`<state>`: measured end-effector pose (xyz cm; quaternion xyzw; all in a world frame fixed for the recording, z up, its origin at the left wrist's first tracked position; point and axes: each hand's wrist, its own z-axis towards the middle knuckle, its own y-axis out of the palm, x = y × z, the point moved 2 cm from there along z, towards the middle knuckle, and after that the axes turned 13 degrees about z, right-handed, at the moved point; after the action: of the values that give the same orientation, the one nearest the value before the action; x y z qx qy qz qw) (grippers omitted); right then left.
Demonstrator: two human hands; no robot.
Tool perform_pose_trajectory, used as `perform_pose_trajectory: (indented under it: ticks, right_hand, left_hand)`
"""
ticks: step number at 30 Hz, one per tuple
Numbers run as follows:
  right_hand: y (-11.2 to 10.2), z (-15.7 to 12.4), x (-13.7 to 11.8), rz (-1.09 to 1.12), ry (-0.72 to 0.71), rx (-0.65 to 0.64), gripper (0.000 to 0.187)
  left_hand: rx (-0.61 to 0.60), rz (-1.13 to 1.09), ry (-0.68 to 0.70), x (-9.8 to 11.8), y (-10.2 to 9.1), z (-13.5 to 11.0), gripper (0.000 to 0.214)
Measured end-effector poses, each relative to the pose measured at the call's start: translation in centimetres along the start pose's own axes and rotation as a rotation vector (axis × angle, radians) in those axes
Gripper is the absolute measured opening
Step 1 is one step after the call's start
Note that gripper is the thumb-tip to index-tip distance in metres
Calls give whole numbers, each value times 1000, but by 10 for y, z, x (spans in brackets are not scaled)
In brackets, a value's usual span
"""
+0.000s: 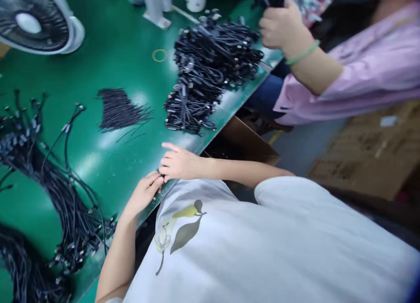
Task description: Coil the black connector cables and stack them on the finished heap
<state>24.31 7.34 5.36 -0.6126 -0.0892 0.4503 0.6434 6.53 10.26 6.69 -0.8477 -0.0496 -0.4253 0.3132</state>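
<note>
At the table's near edge, my left hand (145, 193) and my right hand (182, 163) meet. The left fingers are closed, thumb against fingertips, around a small dark thing that is mostly hidden. My right hand's index finger sticks out while its other fingers bend down onto the same spot; what they pinch is too small to name. Beyond the hands lies a pile of short black ties (118, 110), a few of them loose. Several coiled, tied black cables (188, 106) are heaped to the right. On the left lies a long bundle of untied black cables (55, 193).
The green table (131, 71) also bears a white fan (33, 25), a yellow rubber band (159, 55) and another cable bundle (24, 263). A co-worker's hand (284, 25) holds something black at the upper right. Below the edge stands an open cardboard box (252, 141).
</note>
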Motion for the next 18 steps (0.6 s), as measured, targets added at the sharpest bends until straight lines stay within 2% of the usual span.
perform_pose_trajectory:
  ticks: [1,2,3,4,6,7,8,9,11,13,14,16,18]
  right_hand:
    - [1,-8,1,22,35,-60,40]
    - [0,-17,4,42,100,-81,43]
    - [-4,-25,9,50,192,-53,45]
    - [-11,-33,17,40,305,17,47]
    - [-31,-49,42,-18,546,235,50]
    - [-43,-55,58,-50,652,345,49]
    - [-54,-59,75,-75,741,426,46]
    - [-63,-61,93,-90,814,471,43]
    - [-76,-59,122,-94,904,489,39]
    - [-83,-58,135,-93,917,526,39]
    - [-84,-59,133,-94,900,578,39]
    - [-76,-67,113,-68,814,684,41]
    - [-53,-77,79,39,673,664,42]
  left_hand:
    - [-13,22,1,0,1,3,42]
    - [42,4,-13,0,0,6,37]
    - [160,-41,-39,-1,-2,10,35]
    - [326,-97,-71,-2,-4,13,35]
    - [658,-162,-124,-3,-8,18,40]
    - [746,-146,-138,-1,-7,21,40]
    - [759,-97,-138,2,-3,24,38]
    - [713,-25,-125,6,2,29,36]
    - [527,142,-56,16,18,40,31]
    - [352,271,39,25,37,52,30]
    - [307,304,69,27,44,57,31]
    - [303,323,62,30,55,66,38]
    - [354,378,28,31,59,73,42]
